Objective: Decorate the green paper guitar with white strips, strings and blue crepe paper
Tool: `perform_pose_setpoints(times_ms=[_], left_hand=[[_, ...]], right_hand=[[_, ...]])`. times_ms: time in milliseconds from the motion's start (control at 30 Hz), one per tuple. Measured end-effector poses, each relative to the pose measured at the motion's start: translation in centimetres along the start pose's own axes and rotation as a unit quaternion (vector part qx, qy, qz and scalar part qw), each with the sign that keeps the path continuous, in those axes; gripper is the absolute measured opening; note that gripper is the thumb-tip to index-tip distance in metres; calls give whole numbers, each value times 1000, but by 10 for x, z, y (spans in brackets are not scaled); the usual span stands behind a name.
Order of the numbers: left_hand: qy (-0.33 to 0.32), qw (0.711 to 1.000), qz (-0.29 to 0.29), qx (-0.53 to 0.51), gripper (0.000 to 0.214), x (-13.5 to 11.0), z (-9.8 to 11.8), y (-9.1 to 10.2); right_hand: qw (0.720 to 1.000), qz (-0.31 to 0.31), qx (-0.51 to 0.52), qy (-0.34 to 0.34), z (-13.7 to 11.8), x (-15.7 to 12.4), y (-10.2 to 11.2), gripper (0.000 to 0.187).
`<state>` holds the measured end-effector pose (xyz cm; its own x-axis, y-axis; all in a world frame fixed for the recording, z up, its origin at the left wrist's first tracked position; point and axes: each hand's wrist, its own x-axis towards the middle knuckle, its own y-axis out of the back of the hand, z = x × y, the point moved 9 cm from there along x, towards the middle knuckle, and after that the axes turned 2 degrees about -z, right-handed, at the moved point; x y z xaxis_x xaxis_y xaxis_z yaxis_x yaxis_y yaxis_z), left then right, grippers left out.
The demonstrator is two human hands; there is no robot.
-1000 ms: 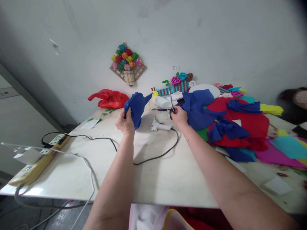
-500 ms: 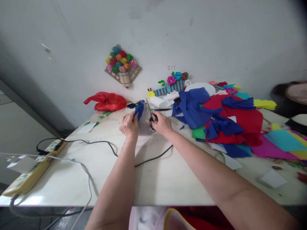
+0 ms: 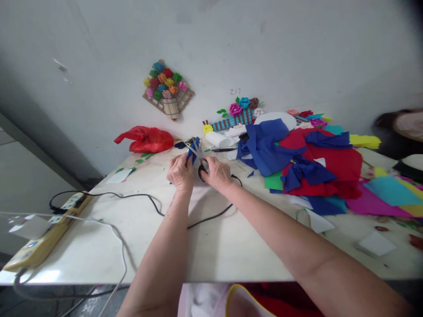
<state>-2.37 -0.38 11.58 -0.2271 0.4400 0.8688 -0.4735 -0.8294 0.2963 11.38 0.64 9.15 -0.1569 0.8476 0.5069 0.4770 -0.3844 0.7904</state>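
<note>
My left hand (image 3: 181,171) is closed round a small bunched piece of dark blue paper (image 3: 192,148) above the white table (image 3: 231,246). My right hand (image 3: 215,172) grips black-handled scissors (image 3: 198,159); the blades point up and left into the blue paper, right beside my left fingers. Both hands meet near the table's middle, towards the wall. A black cord (image 3: 211,215) runs out from under my right hand; what it leads to is hidden behind the hands.
A heap of blue, red, green, pink and yellow paper sheets (image 3: 317,167) covers the right side. A red plastic bag (image 3: 147,138) lies at the back left, a yellow power strip (image 3: 46,233) at the left edge. Paper flower crafts (image 3: 167,90) hang on the wall. Another person (image 3: 401,134) sits at the far right.
My left hand lowered the blue paper and bunched it smaller. My right hand brought the scissors left from the paper heap until the blades reached the paper, covering the glue gun.
</note>
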Motion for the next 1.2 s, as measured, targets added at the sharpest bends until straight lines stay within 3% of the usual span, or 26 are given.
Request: perform_pose_setpoints(times_ms=[700, 1200], left_hand=[[-39, 998, 31, 27, 24, -1, 9, 4], [-11, 1000, 12, 25, 26, -1, 3, 1]], right_hand=[[1000, 16, -14, 8, 1, 2, -2, 41], [999, 25, -35, 20, 3, 5, -2, 36]])
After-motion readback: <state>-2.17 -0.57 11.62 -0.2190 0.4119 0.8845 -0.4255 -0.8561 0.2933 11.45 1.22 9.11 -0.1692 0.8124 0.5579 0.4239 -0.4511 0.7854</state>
